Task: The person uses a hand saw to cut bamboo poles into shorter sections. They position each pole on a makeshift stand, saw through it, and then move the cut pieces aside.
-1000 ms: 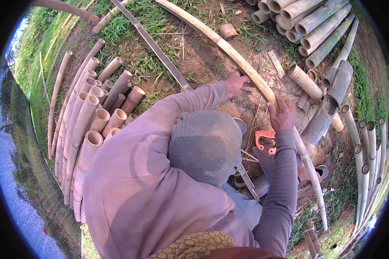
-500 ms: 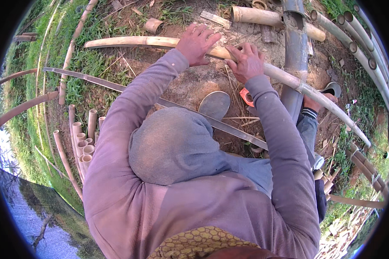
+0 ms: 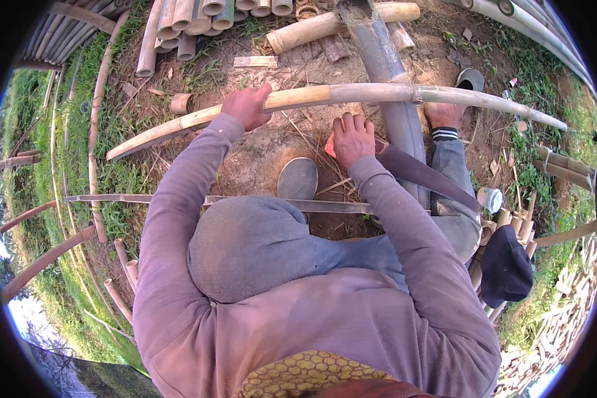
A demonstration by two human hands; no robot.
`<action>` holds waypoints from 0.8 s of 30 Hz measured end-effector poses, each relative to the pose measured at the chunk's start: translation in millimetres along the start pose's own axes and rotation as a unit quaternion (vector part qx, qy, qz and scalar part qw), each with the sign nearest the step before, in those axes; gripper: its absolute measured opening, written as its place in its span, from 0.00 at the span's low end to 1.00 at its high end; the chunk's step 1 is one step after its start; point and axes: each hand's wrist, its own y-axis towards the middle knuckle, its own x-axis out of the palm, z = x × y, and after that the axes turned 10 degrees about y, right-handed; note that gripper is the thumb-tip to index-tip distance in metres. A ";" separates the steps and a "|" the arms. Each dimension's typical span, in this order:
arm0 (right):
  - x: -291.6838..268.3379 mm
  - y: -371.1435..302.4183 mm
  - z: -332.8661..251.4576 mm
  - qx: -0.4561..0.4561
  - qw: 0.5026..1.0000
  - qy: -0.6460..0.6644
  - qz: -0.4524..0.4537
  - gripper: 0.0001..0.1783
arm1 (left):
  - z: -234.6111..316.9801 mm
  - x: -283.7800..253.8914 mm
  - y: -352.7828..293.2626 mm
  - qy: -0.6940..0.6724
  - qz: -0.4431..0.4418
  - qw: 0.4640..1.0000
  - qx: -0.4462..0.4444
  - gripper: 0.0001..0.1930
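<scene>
My left hand [image 3: 247, 107] is wrapped round a long pale bamboo pole [image 3: 298, 97], left of its middle. The pole lies crosswise in front of me, over a thick grey bamboo post [image 3: 385, 63]. My right hand [image 3: 353, 138] is below the pole and off it, its fingers closed on the orange-red handle of a handsaw. The dark blade of the handsaw [image 3: 428, 176] points right and toward me, passing over the grey post. My right foot [image 3: 443, 114] is beside the pole, just right of the post.
A long thin grey strip [image 3: 132, 198] runs crosswise near my knee. Cut bamboo tubes [image 3: 199, 20] are stacked at the back left. A short bamboo log [image 3: 312, 34] lies against the post. A dark cap [image 3: 505, 268] and a white container [image 3: 489, 199] sit at the right.
My right hand has let go of the pole and taken hold of the handsaw by its handle. My left hand has closed round the pole farther left. The head view has shifted.
</scene>
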 end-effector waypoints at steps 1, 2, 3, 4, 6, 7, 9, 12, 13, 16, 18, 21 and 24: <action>0.2 2.8 4.9 0.032 0.999 -0.013 -0.001 0.20 | 5.8 -7.6 3.9 -0.001 0.004 1.000 -0.003 0.29; 2.0 2.4 8.9 0.062 0.998 -0.026 -0.006 0.19 | 11.8 -13.3 8.3 -0.005 0.006 1.000 -0.008 0.29; 2.8 2.2 14.1 0.092 0.995 -0.039 -0.011 0.18 | 19.2 -20.3 17.3 -0.009 -0.003 1.000 -0.012 0.29; 2.8 6.3 23.1 0.157 0.980 0.010 -0.123 0.15 | 29.5 -27.4 27.6 -0.013 -0.011 1.000 -0.016 0.29; -15.6 12.8 26.8 0.122 0.974 0.029 -0.187 0.15 | 52.8 -39.2 47.4 -0.023 -0.013 0.999 -0.024 0.29; -27.0 16.6 25.1 0.105 0.970 0.037 -0.217 0.15 | 65.4 -45.2 54.6 -0.028 -0.007 0.999 -0.027 0.29; -53.1 6.6 15.6 0.036 0.987 0.012 -0.159 0.12 | 84.0 -49.5 72.4 -0.036 -0.002 0.999 -0.028 0.29; -132.7 -9.9 7.1 -0.029 0.989 -0.023 -0.140 0.08 | 95.7 -46.4 99.5 -0.026 -0.018 0.999 -0.035 0.29; -159.4 -21.8 9.0 -0.056 0.994 -0.019 -0.087 0.07 | 98.6 -49.7 102.4 -0.025 -0.018 0.999 -0.038 0.29; -230.1 -59.3 26.6 -0.116 0.989 -0.011 0.091 0.11 | 98.6 -48.9 103.4 -0.027 -0.024 0.998 -0.045 0.31; -252.1 -78.7 49.9 -0.132 0.975 -0.032 0.176 0.15 | 103.2 -51.7 104.3 -0.029 -0.016 0.999 -0.038 0.29; -259.2 -104.6 81.7 -0.121 0.973 -0.077 0.182 0.21 | 121.1 -53.1 105.9 -0.037 0.001 0.999 -0.034 0.27; -221.6 -126.5 101.6 -0.097 0.989 -0.064 0.097 0.29 | 132.3 -59.1 108.6 -0.036 -0.007 0.998 -0.049 0.26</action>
